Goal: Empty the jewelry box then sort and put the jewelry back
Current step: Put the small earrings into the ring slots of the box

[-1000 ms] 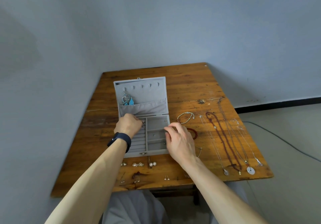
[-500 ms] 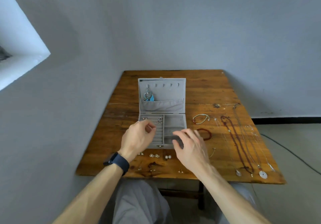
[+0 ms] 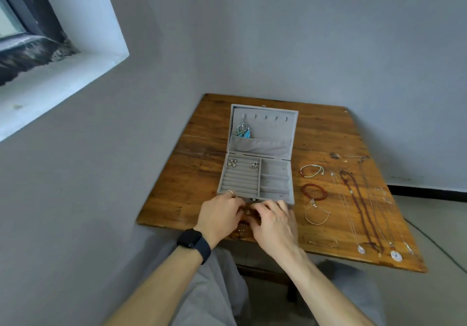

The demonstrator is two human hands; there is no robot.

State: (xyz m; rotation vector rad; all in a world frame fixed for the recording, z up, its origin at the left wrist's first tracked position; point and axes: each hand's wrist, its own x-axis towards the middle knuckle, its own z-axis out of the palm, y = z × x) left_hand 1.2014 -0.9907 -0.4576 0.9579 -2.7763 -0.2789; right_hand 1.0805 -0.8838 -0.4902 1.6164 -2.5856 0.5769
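**Item:** jewelry box [image 3: 275,182], grey, lid open and leaning back. It stands on the left half of the wooden surface [image 3: 197,174].

**Already inside:**
- Blue drop earrings [image 3: 243,131] hang from a hook in the lid, above the pocket.
- Pale stud earrings [image 3: 232,163] and silver earrings [image 3: 254,165] sit in the far rows of the padded rolls.
- The right-hand compartments look nearly bare.

**Laid out, right of the box:**
- Three bracelets [image 3: 313,192] lie in a column just beside it.
- Necklaces [image 3: 361,212] are stretched lengthwise further right, pendants toward the near edge.

**Laid out, in front of the box:** loose earrings [image 3: 241,230] lie near the front edge, mostly hidden beneath the hands.

**Hands:**
- The left hand [image 3: 219,218] and right hand [image 3: 273,222] meet just before the box's front wall.
- Their fingers curl down over a small piece [image 3: 247,212] lying between them.
- The fingertips are hidden, so it cannot be told whether either grip pinches the piece or only closes over it.

**Step in hand (judged):** emptying and sorting look done and refilling is under way, earrings first. Every bracelet and necklace is still out, so much of the task remains.

**Next move calls for:**
- a fine fingertip pinch on the small piece and a lift over the front wall;
- seating it in a free padded row, with its pair kept together;
- care not to sweep neighbouring pieces off the near edge.
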